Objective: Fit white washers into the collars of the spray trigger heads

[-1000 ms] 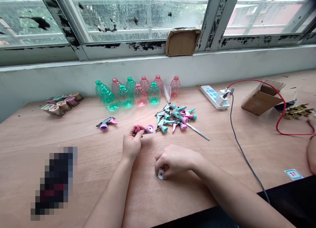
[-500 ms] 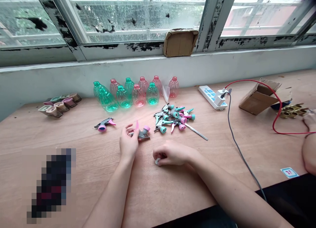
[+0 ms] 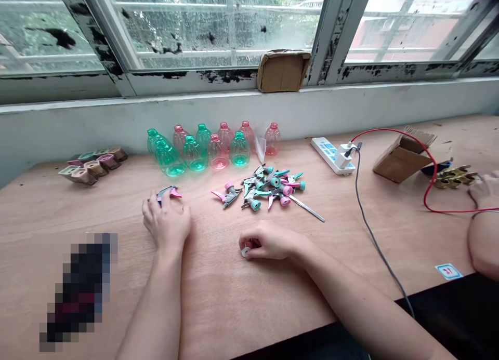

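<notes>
My left hand (image 3: 167,220) is over a grey trigger spray head (image 3: 170,192) with a pink trigger, at the left of the wooden table. Its fingers are spread around and partly hide the spray head; contact is hard to make out. My right hand (image 3: 268,240) rests on the table with a small white ring-like disc (image 3: 245,252) pinched between thumb and fingers. Another grey and pink spray head (image 3: 230,196) lies beyond and between my hands. Beside it is a pile of teal, pink and grey spray heads (image 3: 273,186).
Several green bottles (image 3: 195,160) and red bottles (image 3: 219,157) stand along the wall. Tweezers (image 3: 307,209) lie by the pile. Farther right are a power strip (image 3: 331,155), a cable, a cardboard box (image 3: 401,157), brass parts (image 3: 454,177) and another person's hand (image 3: 487,188).
My left hand has let go of one pink and grey spray head beside the pile and moved left to another. My right hand keeps its pinch on the white disc.
</notes>
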Motion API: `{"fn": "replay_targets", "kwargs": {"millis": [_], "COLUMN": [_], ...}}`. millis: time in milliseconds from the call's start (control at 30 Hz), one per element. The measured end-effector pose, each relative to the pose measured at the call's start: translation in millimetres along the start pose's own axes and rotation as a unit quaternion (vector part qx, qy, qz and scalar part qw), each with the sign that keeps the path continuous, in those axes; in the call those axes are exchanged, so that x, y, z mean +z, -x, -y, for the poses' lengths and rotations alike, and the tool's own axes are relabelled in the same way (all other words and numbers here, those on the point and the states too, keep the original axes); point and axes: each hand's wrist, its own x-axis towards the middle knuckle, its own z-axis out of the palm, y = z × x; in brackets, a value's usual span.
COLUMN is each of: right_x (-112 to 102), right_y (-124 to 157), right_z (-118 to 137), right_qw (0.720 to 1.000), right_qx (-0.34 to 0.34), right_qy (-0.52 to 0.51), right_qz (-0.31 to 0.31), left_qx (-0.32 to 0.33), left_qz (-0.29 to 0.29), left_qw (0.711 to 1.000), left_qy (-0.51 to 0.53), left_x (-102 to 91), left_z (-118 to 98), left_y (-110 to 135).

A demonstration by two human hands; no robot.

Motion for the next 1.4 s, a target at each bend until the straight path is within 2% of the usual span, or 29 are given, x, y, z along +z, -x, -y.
{"fn": "replay_targets", "kwargs": {"millis": [100,233,400,600,733,900,933,1000,1067,1133,1167,1200,1233,1267,1300,1333,1400], "right_x": [0,1,0,-2,-3,-2,-1,0,0,-2,-3,-5,-7,-8,-9,-9,-9], "right_y": [0,1,1,-1,-1,-2,-1,-1,-1,0,0,0,0,0,-1,-1,-3], "right_z": [1,2,1,1,2,2,1,0,-3,-4,-4,-3,-2,0,2,5,8], "right_qw": [1.000,1.000,1.000,1.000,1.000,1.000,0.999,0.998,0.997,0.995,0.994,0.991,0.986,0.979,0.970,0.959,0.935], "right_qx": [0.004,0.009,0.002,0.003,0.001,-0.003,0.002,0.008,-0.003,-0.023,-0.033,-0.040,-0.043,-0.043,-0.040,-0.033,-0.018], "right_qy": [0.004,0.004,0.001,-0.008,-0.007,-0.024,-0.033,-0.049,-0.060,-0.069,-0.076,-0.088,-0.103,-0.121,-0.144,-0.170,-0.217], "right_qz": [0.002,0.005,0.000,0.003,0.002,-0.015,-0.021,-0.036,-0.047,-0.061,-0.075,-0.096,-0.124,-0.157,-0.192,-0.225,-0.279], "left_qx": [-0.035,-0.027,-0.029,-0.030,-0.012,0.015,0.022,0.039,0.035,-0.021,-0.072,-0.133,-0.185,-0.220,-0.243,-0.261,-0.278], "left_qz": [0.044,0.026,0.067,0.083,0.070,0.128,0.120,0.064,0.004,-0.002,0.026,0.071,0.126,0.178,0.210,0.229,0.276], "left_qw": [0.998,0.999,0.997,0.996,0.996,0.992,0.993,0.997,0.992,0.963,0.928,0.870,0.799,0.730,0.675,0.639,0.601], "left_qy": [-0.018,-0.030,-0.002,0.025,0.045,-0.008,-0.005,0.033,0.120,0.269,0.366,0.469,0.558,0.622,0.664,0.686,0.697], "left_x": [1.5,0.6,-1.0,3.1,3.8,-0.3,-1.3,-3.2,-4.9,-6.6,-7.5,-8.7,-10.0,-11.3,-12.7,-13.7,-14.6], "left_z": [7,9,7,2,2,-2,-3,-7,-13,-20,-25,-30,-35,-41,-47,-53,-67], "left_y": [-3,-5,-5,-5,-6,-4,-4,-3,-3,-3,-2,-1,1,4,8,13,26]}}
